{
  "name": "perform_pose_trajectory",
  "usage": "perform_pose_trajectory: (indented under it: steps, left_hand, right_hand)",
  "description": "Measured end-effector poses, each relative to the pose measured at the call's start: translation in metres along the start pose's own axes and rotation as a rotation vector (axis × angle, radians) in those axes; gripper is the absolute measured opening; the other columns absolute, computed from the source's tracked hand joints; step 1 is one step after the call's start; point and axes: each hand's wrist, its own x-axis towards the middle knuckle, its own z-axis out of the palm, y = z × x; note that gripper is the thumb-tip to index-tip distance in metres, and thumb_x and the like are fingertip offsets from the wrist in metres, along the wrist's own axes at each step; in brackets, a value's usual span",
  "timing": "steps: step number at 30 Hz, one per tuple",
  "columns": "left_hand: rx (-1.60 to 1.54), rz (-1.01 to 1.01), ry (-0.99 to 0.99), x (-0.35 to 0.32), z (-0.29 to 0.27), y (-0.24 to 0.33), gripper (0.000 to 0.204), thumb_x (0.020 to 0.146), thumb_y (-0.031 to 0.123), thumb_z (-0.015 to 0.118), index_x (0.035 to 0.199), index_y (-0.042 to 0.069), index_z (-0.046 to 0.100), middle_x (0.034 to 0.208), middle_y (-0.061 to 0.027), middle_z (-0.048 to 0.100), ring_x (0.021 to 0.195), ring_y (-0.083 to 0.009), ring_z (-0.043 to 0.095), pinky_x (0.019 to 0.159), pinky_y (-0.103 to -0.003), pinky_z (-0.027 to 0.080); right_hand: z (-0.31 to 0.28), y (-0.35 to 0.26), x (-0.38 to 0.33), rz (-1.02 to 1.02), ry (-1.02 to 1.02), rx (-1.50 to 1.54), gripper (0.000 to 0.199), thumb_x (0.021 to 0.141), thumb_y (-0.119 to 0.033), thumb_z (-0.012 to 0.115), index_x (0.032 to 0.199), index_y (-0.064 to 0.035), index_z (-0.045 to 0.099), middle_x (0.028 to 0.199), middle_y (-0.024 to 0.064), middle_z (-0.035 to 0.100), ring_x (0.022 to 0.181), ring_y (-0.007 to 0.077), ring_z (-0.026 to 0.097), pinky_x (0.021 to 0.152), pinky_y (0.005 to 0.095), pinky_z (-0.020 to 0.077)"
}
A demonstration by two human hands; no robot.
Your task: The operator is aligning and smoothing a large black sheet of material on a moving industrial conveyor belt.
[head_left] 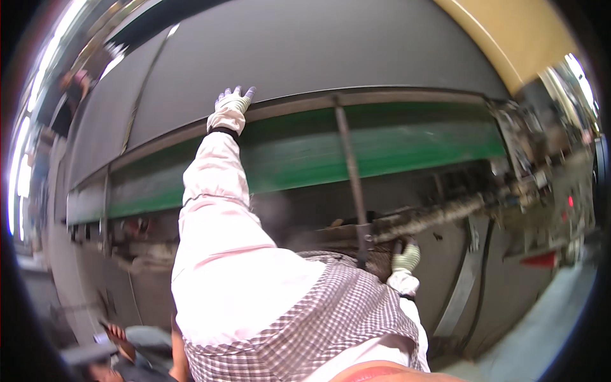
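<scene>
Your left hand [234, 107]: gloved, fingers spread, at the near edge of the grey sheet [312, 51], above the green belt [414, 145]. Your right hand [406, 258]: low, by the rail [436, 218]; grip, cannot tell. Hazard: moving parts could snag your loose sleeve [217, 169].

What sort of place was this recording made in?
Probably a factory or workshop floor. A large machine-like frame carries a broad dark surface with a long green band beneath it, bright strip lights show at the side, and the person's gloved left hand is at the dark surface's edge.
</scene>
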Motion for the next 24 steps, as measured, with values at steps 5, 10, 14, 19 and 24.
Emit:
perform_pose_trajectory:
  steps: [5,10,14,19,24]
  left_hand:
    - [0.007,-0.059,0.128,-0.039,-0.023,-0.039,0.056,0.095,0.052,0.031,0.130,0.015,0.054,0.133,-0.0088,0.054,0.119,-0.0296,0.053,0.100,-0.045,0.041]
    - [-0.059,0.028,0.172,-0.030,-0.007,0.023,0.056,0.094,0.054,0.036,0.126,0.014,0.059,0.130,-0.0092,0.056,0.117,-0.0316,0.053,0.101,-0.045,0.041]
    - [-0.189,0.261,0.048,-0.014,-0.006,0.013,0.057,0.092,0.056,0.041,0.131,0.016,0.055,0.132,-0.0108,0.054,0.121,-0.0324,0.050,0.104,-0.044,0.037]
    - [-0.067,-0.216,0.161,-0.010,-0.023,-0.079,0.070,0.087,0.063,0.048,0.143,0.023,0.039,0.151,-0.0138,0.031,0.141,-0.0329,0.024,0.113,-0.051,0.019]
    - [-0.130,-0.230,-0.098,-0.007,-0.027,-0.117,0.069,0.084,0.065,0.052,0.145,0.036,0.035,0.154,-0.0110,0.025,0.141,-0.0333,0.024,0.115,-0.044,0.022]
  right_hand:
    - [0.004,0.005,-0.002,0.058,-0.015,0.031,0.021,0.081,-0.021,0.060,0.093,-0.0045,0.064,0.089,0.0185,0.064,0.083,0.0384,0.060,0.074,0.0472,0.0474]
    - [0.007,0.007,-0.004,0.106,-0.033,-0.030,0.026,0.083,-0.024,0.061,0.097,-0.0029,0.064,0.091,0.0197,0.064,0.084,0.0395,0.060,0.076,0.0474,0.0477]
    - [0.011,0.010,-0.010,0.097,-0.004,-0.140,0.026,0.079,-0.023,0.061,0.099,-0.0061,0.064,0.097,0.0191,0.063,0.087,0.0400,0.059,0.078,0.0490,0.0484]
    - [0.012,0.014,-0.011,0.150,-0.064,-0.196,0.028,0.079,-0.023,0.062,0.100,-0.0061,0.064,0.098,0.0191,0.063,0.088,0.0400,0.059,0.079,0.0488,0.0483]
    - [0.014,0.014,-0.008,0.148,-0.065,-0.161,0.028,0.077,-0.025,0.064,0.098,-0.0061,0.063,0.096,0.0194,0.063,0.088,0.0404,0.059,0.078,0.0493,0.0484]
